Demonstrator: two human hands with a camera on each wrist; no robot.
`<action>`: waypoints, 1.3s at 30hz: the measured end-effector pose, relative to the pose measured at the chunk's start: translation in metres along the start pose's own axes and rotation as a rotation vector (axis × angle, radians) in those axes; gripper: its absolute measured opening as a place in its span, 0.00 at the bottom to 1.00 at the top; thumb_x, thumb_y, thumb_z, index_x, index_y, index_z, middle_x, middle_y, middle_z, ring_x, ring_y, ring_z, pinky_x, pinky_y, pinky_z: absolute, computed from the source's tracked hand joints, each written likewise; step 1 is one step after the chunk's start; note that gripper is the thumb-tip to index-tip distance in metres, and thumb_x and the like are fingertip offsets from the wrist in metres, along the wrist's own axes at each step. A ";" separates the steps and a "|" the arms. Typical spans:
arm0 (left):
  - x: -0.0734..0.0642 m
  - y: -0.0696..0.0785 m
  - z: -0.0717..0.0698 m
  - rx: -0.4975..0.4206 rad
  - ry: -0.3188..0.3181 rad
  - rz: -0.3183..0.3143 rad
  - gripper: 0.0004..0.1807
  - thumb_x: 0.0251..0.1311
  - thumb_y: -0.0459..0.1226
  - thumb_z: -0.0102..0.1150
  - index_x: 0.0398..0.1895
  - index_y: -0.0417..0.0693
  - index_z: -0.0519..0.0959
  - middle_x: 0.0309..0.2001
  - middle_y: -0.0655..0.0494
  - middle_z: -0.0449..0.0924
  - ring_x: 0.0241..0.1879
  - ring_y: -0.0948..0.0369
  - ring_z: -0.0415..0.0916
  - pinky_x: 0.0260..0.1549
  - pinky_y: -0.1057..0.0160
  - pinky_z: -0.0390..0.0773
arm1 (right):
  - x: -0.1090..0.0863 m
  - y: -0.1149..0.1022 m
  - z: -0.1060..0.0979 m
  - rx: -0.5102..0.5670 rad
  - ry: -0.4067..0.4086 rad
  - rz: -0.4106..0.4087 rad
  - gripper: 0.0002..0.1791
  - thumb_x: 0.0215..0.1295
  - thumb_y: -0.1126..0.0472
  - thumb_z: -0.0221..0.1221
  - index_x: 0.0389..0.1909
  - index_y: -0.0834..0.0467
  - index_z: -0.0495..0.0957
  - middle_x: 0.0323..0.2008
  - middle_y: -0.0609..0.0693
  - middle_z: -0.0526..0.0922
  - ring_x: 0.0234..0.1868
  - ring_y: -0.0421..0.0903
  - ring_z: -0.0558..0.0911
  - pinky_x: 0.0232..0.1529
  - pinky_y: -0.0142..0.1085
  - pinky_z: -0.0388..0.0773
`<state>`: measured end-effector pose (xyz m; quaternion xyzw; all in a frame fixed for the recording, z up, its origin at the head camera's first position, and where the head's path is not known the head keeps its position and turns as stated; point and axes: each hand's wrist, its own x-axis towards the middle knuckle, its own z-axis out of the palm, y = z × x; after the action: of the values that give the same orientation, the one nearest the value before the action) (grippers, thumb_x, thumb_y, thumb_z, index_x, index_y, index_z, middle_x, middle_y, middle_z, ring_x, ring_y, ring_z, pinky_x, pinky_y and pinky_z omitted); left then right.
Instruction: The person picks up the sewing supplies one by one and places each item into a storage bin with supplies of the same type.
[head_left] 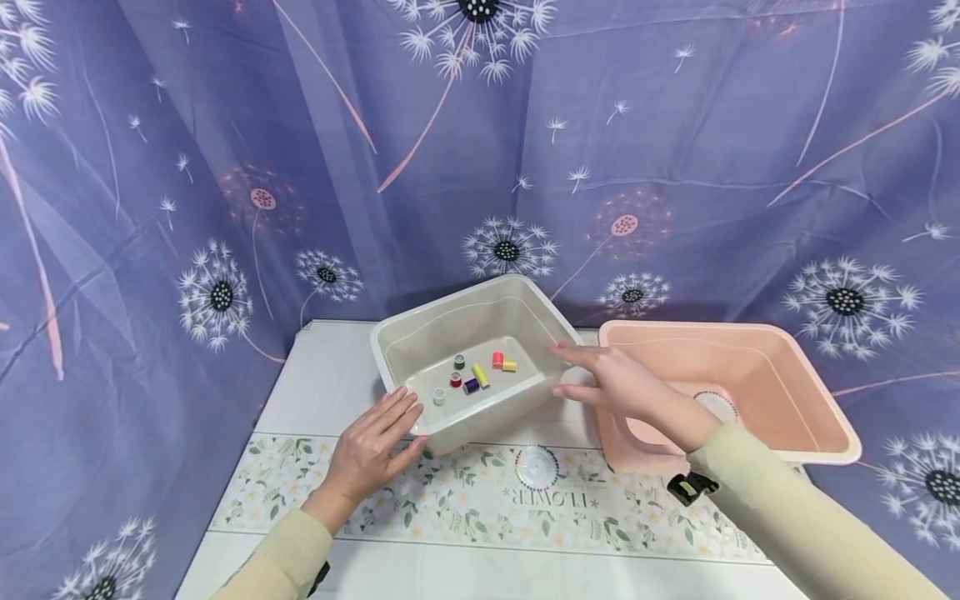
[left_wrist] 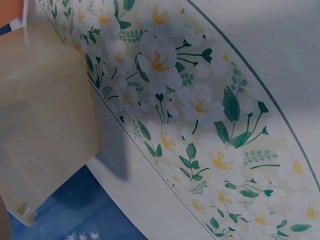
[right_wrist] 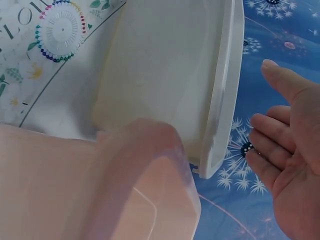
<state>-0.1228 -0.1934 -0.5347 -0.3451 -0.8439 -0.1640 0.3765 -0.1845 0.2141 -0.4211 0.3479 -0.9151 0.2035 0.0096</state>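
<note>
A pale grey plastic bin (head_left: 465,417) stands turned at an angle on the table, with several small thread spools on its floor: yellow (head_left: 481,376), dark purple (head_left: 471,386), red (head_left: 456,379), white (head_left: 439,397) and others. Over its near left corner lies my left hand (head_left: 371,442), fingers straight against the rim. At the bin's right end my right hand (head_left: 611,379) is stretched out, holding nothing. From the right wrist view, a gap shows between that hand (right_wrist: 295,145) and the bin's rim. The left wrist view shows the bin's outer wall (left_wrist: 50,115), with only a sliver of hand.
A pink bin (head_left: 787,375) stands to the right, partly under my right forearm, with a round pin wheel (head_left: 716,406) inside. Another pin wheel of coloured-head pins (head_left: 537,467) lies on the floral table cover (head_left: 465,500). A blue dandelion curtain (head_left: 420,225) hangs behind.
</note>
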 end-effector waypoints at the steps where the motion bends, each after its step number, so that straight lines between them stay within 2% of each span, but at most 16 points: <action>1: 0.000 0.000 0.000 0.000 -0.002 -0.001 0.31 0.82 0.58 0.49 0.56 0.40 0.88 0.57 0.43 0.88 0.59 0.45 0.86 0.58 0.43 0.87 | -0.002 0.000 0.000 0.001 0.002 0.001 0.37 0.72 0.49 0.70 0.74 0.63 0.74 0.71 0.63 0.77 0.52 0.56 0.89 0.67 0.55 0.82; 2: 0.000 0.000 0.000 0.000 -0.006 -0.003 0.31 0.82 0.58 0.49 0.56 0.40 0.88 0.58 0.43 0.88 0.60 0.45 0.85 0.59 0.43 0.87 | -0.005 0.000 0.000 0.000 0.003 0.005 0.37 0.72 0.50 0.70 0.75 0.62 0.74 0.71 0.63 0.78 0.44 0.51 0.90 0.63 0.54 0.85; 4: 0.000 0.000 0.000 0.000 -0.010 -0.004 0.31 0.82 0.57 0.50 0.56 0.40 0.88 0.58 0.43 0.88 0.60 0.45 0.85 0.59 0.43 0.87 | -0.009 -0.001 0.000 -0.001 0.003 0.013 0.37 0.72 0.50 0.70 0.75 0.62 0.73 0.71 0.62 0.78 0.30 0.43 0.83 0.56 0.51 0.87; 6: 0.000 0.000 0.000 0.000 -0.013 -0.005 0.30 0.81 0.57 0.51 0.56 0.40 0.88 0.58 0.43 0.88 0.60 0.45 0.85 0.58 0.43 0.87 | -0.014 -0.001 0.000 0.003 0.007 0.024 0.37 0.72 0.51 0.70 0.76 0.62 0.72 0.71 0.62 0.78 0.27 0.42 0.79 0.56 0.52 0.87; 8: 0.000 0.000 0.000 -0.001 -0.012 -0.004 0.31 0.81 0.57 0.51 0.56 0.40 0.88 0.58 0.43 0.88 0.60 0.45 0.85 0.57 0.42 0.87 | -0.019 -0.002 0.000 0.009 0.014 0.028 0.37 0.71 0.51 0.70 0.75 0.62 0.73 0.71 0.63 0.77 0.38 0.49 0.87 0.62 0.56 0.85; 10: 0.000 0.000 0.000 -0.001 -0.011 -0.003 0.31 0.81 0.57 0.50 0.56 0.40 0.88 0.58 0.43 0.88 0.59 0.45 0.85 0.57 0.42 0.87 | -0.024 -0.003 0.000 0.013 0.017 0.034 0.37 0.71 0.51 0.70 0.75 0.63 0.73 0.71 0.64 0.77 0.45 0.56 0.88 0.67 0.60 0.81; 12: 0.000 0.000 -0.001 -0.001 -0.015 -0.005 0.31 0.82 0.58 0.50 0.56 0.40 0.88 0.58 0.43 0.88 0.60 0.45 0.85 0.58 0.43 0.87 | -0.029 -0.003 0.000 0.010 0.019 0.047 0.36 0.72 0.50 0.70 0.74 0.63 0.73 0.71 0.65 0.77 0.58 0.63 0.86 0.70 0.62 0.77; 15: 0.000 0.000 -0.001 -0.001 -0.022 -0.007 0.31 0.82 0.58 0.49 0.56 0.40 0.88 0.58 0.43 0.88 0.60 0.45 0.85 0.59 0.44 0.86 | -0.036 -0.003 0.000 0.009 0.013 0.078 0.37 0.71 0.49 0.69 0.75 0.62 0.73 0.70 0.65 0.77 0.61 0.64 0.84 0.71 0.63 0.76; 17: 0.001 0.000 -0.001 -0.004 -0.022 -0.005 0.31 0.82 0.58 0.49 0.56 0.40 0.88 0.58 0.43 0.88 0.60 0.45 0.85 0.59 0.44 0.86 | -0.040 -0.003 0.000 0.006 0.013 0.093 0.37 0.72 0.48 0.69 0.75 0.62 0.73 0.71 0.64 0.77 0.69 0.66 0.78 0.73 0.64 0.72; 22: 0.002 -0.001 -0.001 -0.012 -0.014 0.006 0.31 0.82 0.57 0.50 0.55 0.40 0.88 0.57 0.42 0.88 0.59 0.44 0.86 0.59 0.44 0.86 | -0.049 -0.003 0.000 -0.023 0.025 0.098 0.37 0.72 0.49 0.69 0.75 0.62 0.73 0.71 0.64 0.77 0.70 0.67 0.77 0.72 0.66 0.72; 29: 0.004 -0.002 -0.003 -0.018 -0.018 0.021 0.30 0.81 0.57 0.51 0.55 0.40 0.89 0.56 0.42 0.88 0.58 0.44 0.86 0.59 0.45 0.87 | -0.063 -0.002 0.003 -0.055 0.080 0.056 0.38 0.66 0.53 0.74 0.73 0.64 0.75 0.69 0.65 0.78 0.67 0.67 0.80 0.69 0.64 0.77; 34: 0.006 -0.002 -0.007 -0.017 -0.056 0.012 0.31 0.81 0.57 0.50 0.55 0.39 0.88 0.57 0.43 0.88 0.59 0.45 0.86 0.60 0.46 0.86 | -0.073 0.002 0.007 -0.085 0.142 0.006 0.39 0.62 0.55 0.76 0.72 0.64 0.76 0.70 0.65 0.78 0.67 0.66 0.81 0.66 0.64 0.79; 39: 0.009 -0.002 -0.011 -0.011 -0.107 0.006 0.33 0.82 0.59 0.48 0.57 0.40 0.88 0.57 0.43 0.88 0.60 0.45 0.85 0.60 0.47 0.86 | -0.084 0.008 0.009 -0.103 0.199 -0.019 0.40 0.59 0.56 0.78 0.71 0.64 0.77 0.67 0.64 0.81 0.66 0.67 0.81 0.64 0.64 0.80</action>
<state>-0.1221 -0.1966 -0.5205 -0.3580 -0.8609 -0.1490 0.3292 -0.1244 0.2694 -0.4456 0.3336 -0.9156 0.1896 0.1199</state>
